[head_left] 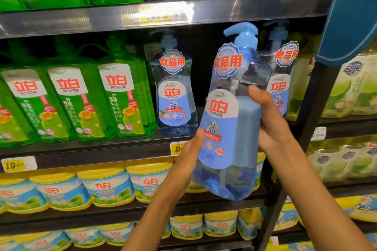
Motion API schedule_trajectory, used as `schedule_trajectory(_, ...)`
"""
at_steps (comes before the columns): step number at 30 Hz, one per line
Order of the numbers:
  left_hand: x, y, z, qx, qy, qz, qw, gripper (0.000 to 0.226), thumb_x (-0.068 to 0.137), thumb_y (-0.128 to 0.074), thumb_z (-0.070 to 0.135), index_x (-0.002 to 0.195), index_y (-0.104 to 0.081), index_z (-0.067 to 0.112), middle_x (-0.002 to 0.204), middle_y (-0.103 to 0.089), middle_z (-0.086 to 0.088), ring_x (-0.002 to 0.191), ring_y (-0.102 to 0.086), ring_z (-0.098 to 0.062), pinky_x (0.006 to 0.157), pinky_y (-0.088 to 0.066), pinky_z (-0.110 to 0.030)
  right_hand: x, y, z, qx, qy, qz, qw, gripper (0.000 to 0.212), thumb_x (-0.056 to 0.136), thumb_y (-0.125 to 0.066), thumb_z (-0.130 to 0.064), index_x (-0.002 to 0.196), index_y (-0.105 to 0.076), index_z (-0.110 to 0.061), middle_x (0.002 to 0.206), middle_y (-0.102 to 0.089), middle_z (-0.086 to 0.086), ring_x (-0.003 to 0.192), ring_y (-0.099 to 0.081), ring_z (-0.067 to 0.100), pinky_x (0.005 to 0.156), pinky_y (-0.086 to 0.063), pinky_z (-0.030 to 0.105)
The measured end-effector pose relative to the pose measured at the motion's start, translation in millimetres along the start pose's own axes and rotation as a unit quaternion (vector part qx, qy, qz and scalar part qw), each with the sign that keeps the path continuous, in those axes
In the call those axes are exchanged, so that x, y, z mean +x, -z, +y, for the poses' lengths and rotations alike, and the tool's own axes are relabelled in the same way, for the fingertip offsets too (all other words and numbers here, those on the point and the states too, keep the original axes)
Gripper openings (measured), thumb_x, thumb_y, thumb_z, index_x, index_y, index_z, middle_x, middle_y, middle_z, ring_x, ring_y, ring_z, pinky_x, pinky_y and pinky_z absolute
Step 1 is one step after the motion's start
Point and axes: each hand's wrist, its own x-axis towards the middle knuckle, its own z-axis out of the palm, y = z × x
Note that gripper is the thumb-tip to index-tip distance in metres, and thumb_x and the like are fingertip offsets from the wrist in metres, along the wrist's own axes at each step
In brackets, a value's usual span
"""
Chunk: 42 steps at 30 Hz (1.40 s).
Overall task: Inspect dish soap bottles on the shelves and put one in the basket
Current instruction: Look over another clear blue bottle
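Note:
A clear blue dish soap bottle (228,120) with a blue pump top and a blue-and-white label is held up in front of the shelves, tilted slightly right. My left hand (190,156) grips its lower left side, thumb on the label. My right hand (269,122) holds the right side, thumb across the bottle's waist. Two matching blue pump bottles stand on the middle shelf, one (175,91) to the left and one (282,79) behind the held bottle. No basket is in view.
Green dish soap bottles (77,102) fill the middle shelf's left. Yellow-lidded tubs (106,187) line the lower shelves. A black shelf upright (306,128) stands right of my hands, with lime-labelled packs (355,89) beyond. Yellow price tags (18,164) sit on the shelf edge.

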Motion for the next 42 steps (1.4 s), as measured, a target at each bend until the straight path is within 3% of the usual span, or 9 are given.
schedule_trajectory(3,2,2,-5,-0.049,0.002,-0.084,0.995,0.059,0.046,-0.072,0.079,0.09,-0.077,0.04,0.101,-0.075,0.007,0.095,-0.071,-0.009,0.08,-0.057,-0.025,-1,-1,1,-0.036,-0.007,-0.021,0.999,0.077,0.032,-0.096,-0.046,0.101,-0.075,-0.017,0.105,-0.073,0.01,0.095,-0.069,0.024,0.092,-0.052,0.042)
schedule_trajectory(9,4,2,-2,0.037,-0.172,0.09,0.98,0.058,0.053,-0.074,0.069,0.092,-0.067,0.026,0.071,-0.071,0.011,0.065,-0.066,-0.002,0.06,-0.051,-0.019,-9,-1,-14,-0.248,0.093,-0.032,0.964,0.063,0.062,-0.085,-0.04,0.117,-0.057,-0.025,0.112,-0.072,-0.011,0.107,-0.067,0.011,0.083,-0.054,0.023)
schedule_trajectory(17,10,16,-7,0.128,-0.287,0.065,0.947,0.072,0.061,-0.075,0.064,0.121,-0.05,0.031,0.116,-0.064,0.017,0.111,-0.059,-0.001,0.088,-0.046,-0.017,-25,1,-3,-0.274,0.137,-0.039,0.951,0.054,0.052,-0.083,-0.018,0.103,-0.066,-0.025,0.097,-0.075,-0.01,0.093,-0.071,0.008,0.074,-0.056,0.02)
schedule_trajectory(22,18,25,-13,0.121,-0.271,0.046,0.954,0.082,0.052,-0.079,0.067,0.122,-0.058,0.031,0.122,-0.059,-0.017,0.116,-0.056,-0.03,0.094,-0.047,-0.038,-32,-5,-9,-0.306,0.124,-0.064,0.942,0.087,0.044,-0.091,-0.022,0.12,-0.05,-0.006,0.105,-0.072,-0.019,0.1,-0.067,0.001,0.08,-0.053,0.017)
schedule_trajectory(26,21,28,-15,0.127,-0.256,0.064,0.956,0.075,0.045,-0.086,0.044,0.112,-0.057,0.027,0.113,-0.062,-0.015,0.104,-0.062,-0.013,0.08,-0.05,-0.015,-36,-20,-14,-0.342,0.138,-0.083,0.926,0.074,0.065,-0.078,-0.058,0.115,-0.046,-0.015,0.109,-0.063,-0.036,0.103,-0.06,-0.014,0.083,-0.046,0.005)
schedule_trajectory(29,20,25,-18,0.117,-0.256,0.054,0.958,0.089,0.044,-0.086,0.046,0.118,-0.056,0.006,0.115,-0.062,-0.026,0.11,-0.062,-0.023,0.089,-0.052,-0.033,-32,-17,-14,-0.355,0.128,-0.064,0.924,0.083,0.052,-0.093,-0.035,0.118,-0.05,-0.01,0.111,-0.067,-0.027,0.104,-0.063,-0.006,0.083,-0.049,0.011)
schedule_trajectory(31,17,22,-15,0.111,-0.275,0.054,0.953,0.092,0.052,-0.083,0.059,0.121,-0.056,0.004,0.113,-0.067,-0.016,0.11,-0.062,-0.029,0.091,-0.052,-0.038,-28,-10,-13,-0.361,0.134,-0.059,0.921,0.083,0.045,-0.092,-0.022,0.116,-0.051,-0.013,0.104,-0.07,-0.026,0.099,-0.066,-0.005,0.078,-0.052,0.011)
schedule_trajectory(37,6,12,-11,0.084,-0.222,0.022,0.971,0.062,0.062,-0.069,0.072,0.099,-0.063,0.022,0.085,-0.074,0.016,0.078,-0.069,0.002,0.066,-0.052,-0.013,-13,-3,-4,-0.394,0.13,-0.013,0.91,0.09,0.062,-0.08,-0.059,0.134,-0.038,-0.026,0.122,-0.062,-0.022,0.117,-0.059,0.002,0.089,-0.05,0.016)
schedule_trajectory(42,-6,18,-4,0.105,-0.093,-0.046,0.989,0.063,0.075,-0.062,0.06,0.115,-0.064,0.012,0.11,-0.071,-0.003,0.101,-0.066,-0.012,0.09,-0.051,-0.027,3,9,14,-0.19,0.077,0.061,0.977,0.039,0.086,-0.063,-0.031,0.123,-0.054,-0.022,0.101,-0.073,-0.005,0.091,-0.072,0.014,0.072,-0.057,0.026)
